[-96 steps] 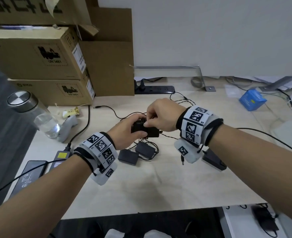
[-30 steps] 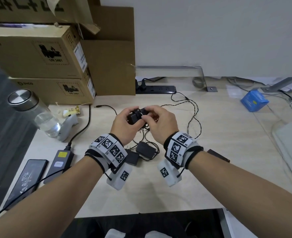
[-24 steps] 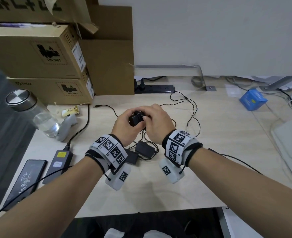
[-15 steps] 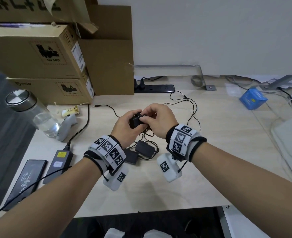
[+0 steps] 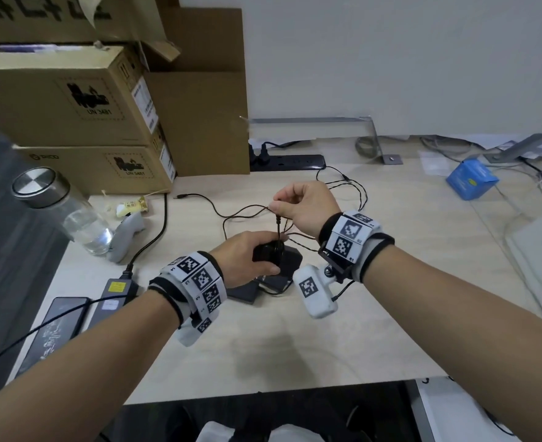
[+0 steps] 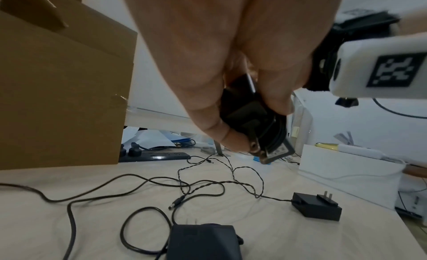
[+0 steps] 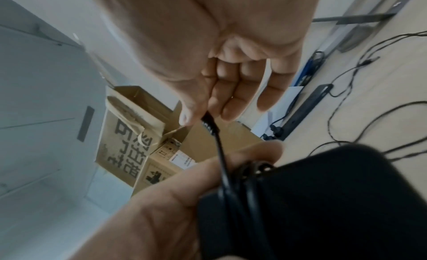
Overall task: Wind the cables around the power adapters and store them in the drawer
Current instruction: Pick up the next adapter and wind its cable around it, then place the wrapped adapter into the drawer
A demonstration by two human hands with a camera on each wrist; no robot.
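My left hand [image 5: 258, 250] grips a small black power adapter [image 5: 268, 252] just above the desk, its thin cable wound round the body. My right hand [image 5: 276, 206] is raised behind it and pinches the cable's end plug [image 5: 277, 218] between thumb and forefinger, so the last stretch runs taut down to the adapter. In the left wrist view my fingers [image 6: 215, 129] clamp the wound adapter [image 6: 272, 149], prongs showing. In the right wrist view the plug [image 7: 209, 126] sits in my fingertips above the adapter [image 7: 323, 200]. Two more adapters [image 5: 290, 263] [image 5: 242, 293] lie under my hands, with loose cables [image 6: 208, 181] behind.
Stacked cardboard boxes [image 5: 72, 106] fill the back left, and a power strip [image 5: 289, 162] lies along the wall. A water bottle [image 5: 65, 212], grey controller [image 5: 126, 234], charger brick [image 5: 115, 290] and phone [image 5: 56, 330] line the left. A blue box [image 5: 470, 181] sits far right.
My right hand has lifted away from the adapter toward the back, drawing the cable end out taut. My left hand has lowered the adapter closer to the desk.
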